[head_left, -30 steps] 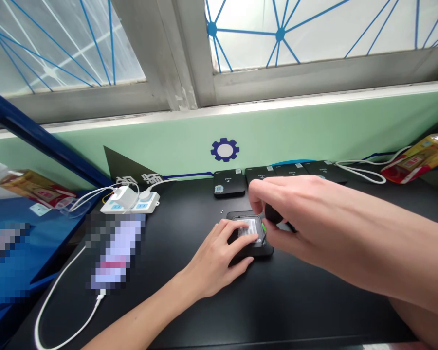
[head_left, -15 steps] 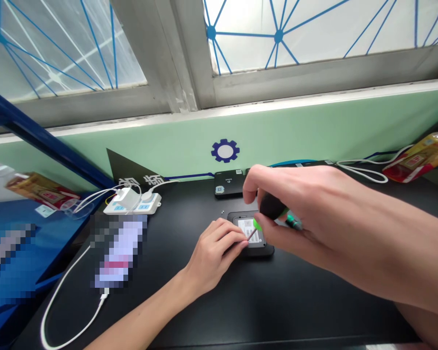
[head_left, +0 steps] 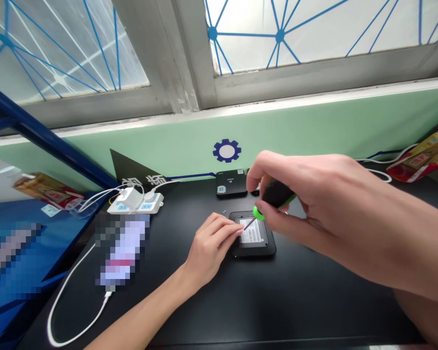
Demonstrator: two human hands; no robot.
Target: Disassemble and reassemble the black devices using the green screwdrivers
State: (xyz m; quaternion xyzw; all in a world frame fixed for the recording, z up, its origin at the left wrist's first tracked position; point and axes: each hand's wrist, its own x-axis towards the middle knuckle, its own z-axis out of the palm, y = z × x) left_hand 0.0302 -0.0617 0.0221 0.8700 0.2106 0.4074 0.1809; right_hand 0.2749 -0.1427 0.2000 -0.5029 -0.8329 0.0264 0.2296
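A flat black device [head_left: 255, 252] with a white printed label [head_left: 251, 232] lies back side up on the black table. My right hand [head_left: 321, 199] grips a screwdriver [head_left: 275, 195] with a black and green handle, its thin shaft slanting down to the left over the label. At the shaft's tip, the fingertips of my left hand [head_left: 209, 245] are pinched together above the device's left edge. Whatever they hold is too small to make out. Tiny metal bits, apparently screws [head_left: 224, 212], lie on the table just behind the device.
A similar black box [head_left: 231, 183] stands by the green wall [head_left: 178, 146]. On the left are a white power strip [head_left: 155, 208], a blurred-out phone [head_left: 126, 253] and its white cable [head_left: 69, 335]. Red and yellow packages [head_left: 416, 163] sit at the far right and far left.
The screwdriver tip and my left fingertips have risen slightly, away from the device's left side. More of the label shows. My right hand has turned a little around the handle.
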